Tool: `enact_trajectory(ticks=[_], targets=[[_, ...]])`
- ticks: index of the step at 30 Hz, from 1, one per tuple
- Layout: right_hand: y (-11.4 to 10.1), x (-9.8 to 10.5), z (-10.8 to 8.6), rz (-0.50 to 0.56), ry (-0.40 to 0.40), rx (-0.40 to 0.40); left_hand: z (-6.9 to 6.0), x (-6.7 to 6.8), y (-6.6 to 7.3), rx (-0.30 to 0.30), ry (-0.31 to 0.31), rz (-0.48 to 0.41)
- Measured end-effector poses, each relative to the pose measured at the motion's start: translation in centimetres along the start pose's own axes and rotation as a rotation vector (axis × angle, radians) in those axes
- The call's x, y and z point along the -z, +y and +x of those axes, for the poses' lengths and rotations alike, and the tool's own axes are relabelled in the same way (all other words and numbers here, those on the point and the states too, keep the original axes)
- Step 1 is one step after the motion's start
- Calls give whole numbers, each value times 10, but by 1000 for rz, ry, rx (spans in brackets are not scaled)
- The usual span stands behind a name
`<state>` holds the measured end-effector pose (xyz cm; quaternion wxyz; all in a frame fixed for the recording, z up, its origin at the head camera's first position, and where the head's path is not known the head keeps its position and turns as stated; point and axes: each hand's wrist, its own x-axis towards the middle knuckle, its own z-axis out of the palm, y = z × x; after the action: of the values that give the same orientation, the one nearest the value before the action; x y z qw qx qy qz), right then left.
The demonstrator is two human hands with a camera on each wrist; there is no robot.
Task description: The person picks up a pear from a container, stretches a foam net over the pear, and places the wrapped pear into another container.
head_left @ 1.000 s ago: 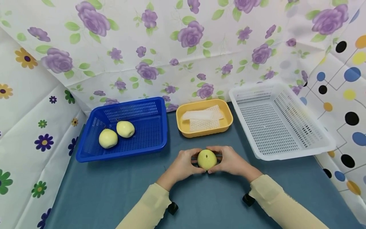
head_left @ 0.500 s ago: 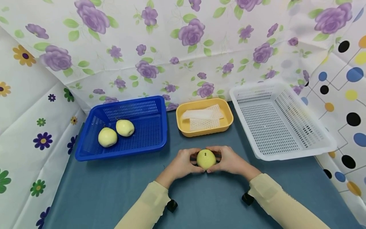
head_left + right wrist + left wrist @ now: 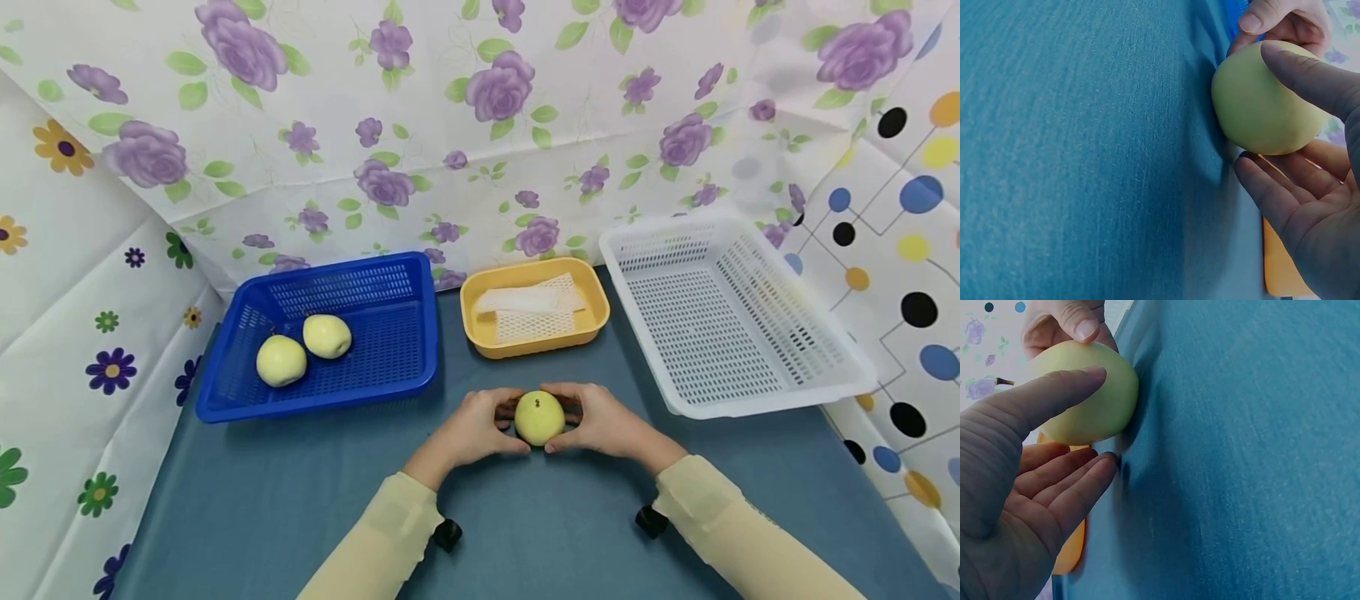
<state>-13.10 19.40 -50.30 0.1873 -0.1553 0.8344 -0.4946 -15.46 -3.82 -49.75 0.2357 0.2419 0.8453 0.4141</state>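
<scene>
A yellow-green pear [image 3: 539, 418] with a short stem stands at the middle of the blue cloth, between both hands. My left hand [image 3: 480, 427] curls round its left side, and my right hand [image 3: 602, 422] curls round its right side. In the left wrist view the left thumb lies across the pear [image 3: 1107, 403], with the other fingers below it. The right wrist view shows the right thumb on the pear [image 3: 1260, 106] and the fingers beneath.
A blue basket [image 3: 315, 403] at the left holds two pale pears [image 3: 281, 361]. Behind the hands, a yellow tray [image 3: 536, 344] holds white foam nets [image 3: 528, 302]. A white basket [image 3: 772, 406] stands at the right. Patterned sheets [image 3: 420, 100] rise behind.
The pear has tipped slightly, its stem now a little higher and further left in the head view. Both hands stay around it, the left shifted slightly leftward.
</scene>
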Motion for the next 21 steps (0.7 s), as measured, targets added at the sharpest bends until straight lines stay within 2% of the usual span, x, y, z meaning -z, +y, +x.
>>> enact_trajectory(ticks=[10,17,21], targets=[[0,1,-1,-14,10,7,0,0,2,-19,5,8],[-2,3,-2,-29,6,-3,-1,1,4,-1,5,10],[-9,11,-5,-87,-8,-25,-4,9,10,25,19,106]])
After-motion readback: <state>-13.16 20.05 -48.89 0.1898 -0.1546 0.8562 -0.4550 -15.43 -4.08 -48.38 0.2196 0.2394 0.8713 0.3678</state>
